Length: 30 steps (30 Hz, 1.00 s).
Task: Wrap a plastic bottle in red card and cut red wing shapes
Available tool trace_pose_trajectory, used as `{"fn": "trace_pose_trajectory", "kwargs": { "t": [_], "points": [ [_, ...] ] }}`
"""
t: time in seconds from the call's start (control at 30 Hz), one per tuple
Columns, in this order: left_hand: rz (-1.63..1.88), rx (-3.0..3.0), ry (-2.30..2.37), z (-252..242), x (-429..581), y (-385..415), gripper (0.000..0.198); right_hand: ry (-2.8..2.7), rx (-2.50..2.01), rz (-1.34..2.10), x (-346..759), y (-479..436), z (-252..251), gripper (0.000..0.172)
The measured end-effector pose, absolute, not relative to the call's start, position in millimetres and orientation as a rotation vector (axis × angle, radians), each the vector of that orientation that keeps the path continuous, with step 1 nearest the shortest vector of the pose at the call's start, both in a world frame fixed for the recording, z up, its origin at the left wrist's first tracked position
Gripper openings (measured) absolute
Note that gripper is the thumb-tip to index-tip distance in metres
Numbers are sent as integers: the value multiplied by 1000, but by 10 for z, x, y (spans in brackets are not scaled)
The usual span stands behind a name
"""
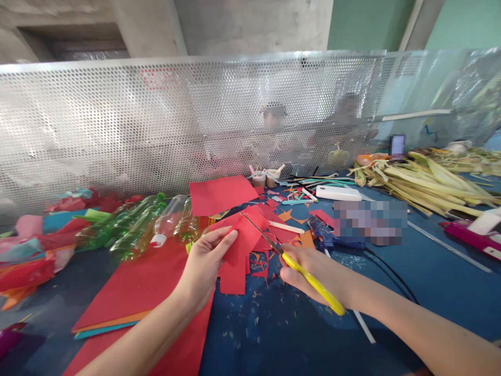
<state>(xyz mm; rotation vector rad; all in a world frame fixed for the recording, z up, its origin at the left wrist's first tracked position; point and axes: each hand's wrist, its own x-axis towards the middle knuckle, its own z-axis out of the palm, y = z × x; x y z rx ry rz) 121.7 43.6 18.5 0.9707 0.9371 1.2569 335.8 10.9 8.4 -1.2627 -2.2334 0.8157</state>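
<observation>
A piece of red paper [248,227] is pinched between the thumb and fingers of my left hand [209,261]. My right hand [309,269] grips scissors [313,282] with yellow handles. Their thin blades point up and left and lie across the red paper. Red paper scraps [235,271] lie beneath the held piece. Left of my left hand is a stack of red, orange and blue sheets [136,282]. A blue glue gun [336,237] rests just beyond my right hand.
Plastic bottles [136,224] and crumpled coloured paper [50,235] lie at the left. A perforated metal screen [156,120] runs along the back, with people behind it. Dried husks [434,183], a white stick [364,326] and a magenta tool [477,237] are to the right.
</observation>
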Motion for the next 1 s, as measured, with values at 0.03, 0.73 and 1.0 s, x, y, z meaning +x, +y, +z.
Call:
{"fn": "trace_pose_trajectory", "kwargs": {
  "t": [0.03, 0.73, 1.0],
  "points": [
    [1260, 969, 939, 189, 1217, 437, 31, -2219, -1271, 805, 3352, 114, 75, 51],
    [1240, 947, 950, 242, 1198, 433, 28, -2162, -1374, 703, 3307, 144, 20, 62],
    [1190, 1027, 956, 222, 1174, 438, 22, -2206, -1308, 696, 3321, 127, 58, 56]
  ]
}}
